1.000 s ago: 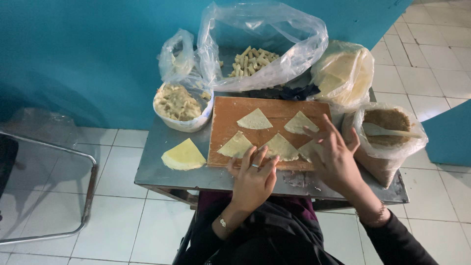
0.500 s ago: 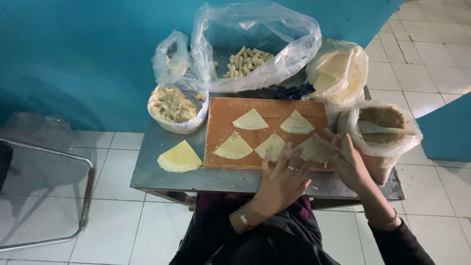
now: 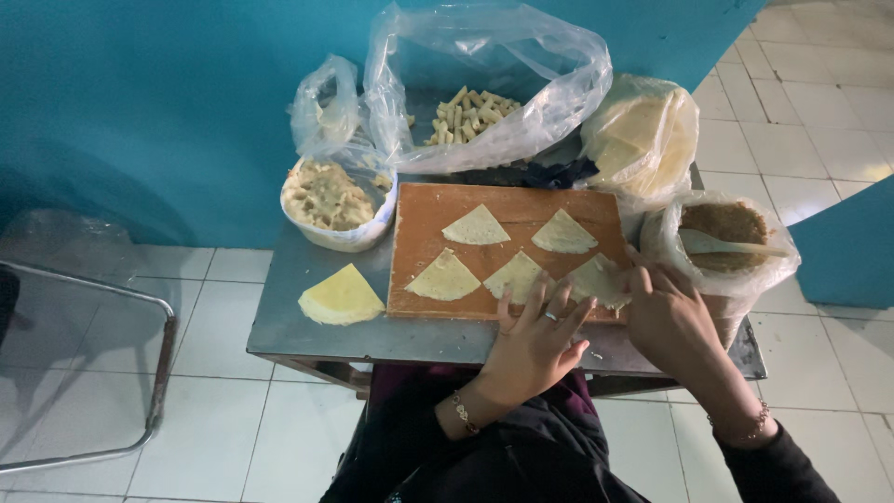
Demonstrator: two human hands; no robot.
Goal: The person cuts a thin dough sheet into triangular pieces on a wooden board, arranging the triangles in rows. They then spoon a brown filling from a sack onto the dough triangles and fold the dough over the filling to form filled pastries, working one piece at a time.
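Note:
A wooden board [image 3: 424,228] lies on a small metal table [image 3: 289,321] and carries several pale triangular dough sheets. My left hand [image 3: 535,340] rests at the board's near edge with fingers spread, its fingertips on the middle near sheet [image 3: 517,275]. My right hand [image 3: 666,312] sits at the board's right near corner, fingers pinching the edge of the rightmost sheet [image 3: 596,278]. Two more sheets [image 3: 475,226] lie farther back, and one lies at the near left [image 3: 445,278].
A stack of triangular sheets [image 3: 340,298] lies on the table left of the board. A bowl of pale filling [image 3: 331,200], a clear bag of short sticks [image 3: 470,112], a bagged sheet stack [image 3: 643,135] and a bagged container with a spoon [image 3: 726,237] ring the board.
My left hand has moved right along the board's near edge, from the left sheets to the middle one. My right hand has stayed at the rightmost sheet.

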